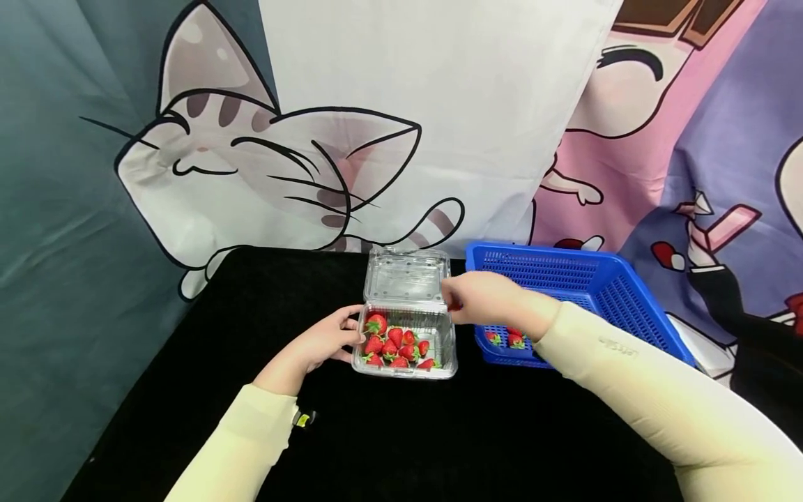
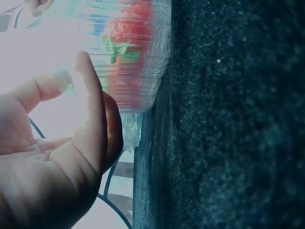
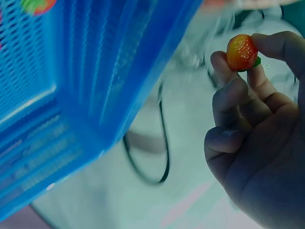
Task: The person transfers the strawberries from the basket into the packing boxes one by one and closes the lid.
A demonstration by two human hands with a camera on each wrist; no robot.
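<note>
A clear plastic clamshell box stands with its lid folded back, several strawberries lying in its left and front part. My left hand holds the box at its left side, thumb at the rim and fingers along the outer wall. In the left wrist view, red strawberries show through the ribbed wall. Above the right side of the box, my right hand pinches a strawberry between thumb and fingertips, its green leaves towards the palm.
A blue slotted plastic basket stands right of the box, with a few strawberries near its front left corner, partly behind the right forearm. A black cloth covers the table. Behind hangs a curtain printed with cartoons.
</note>
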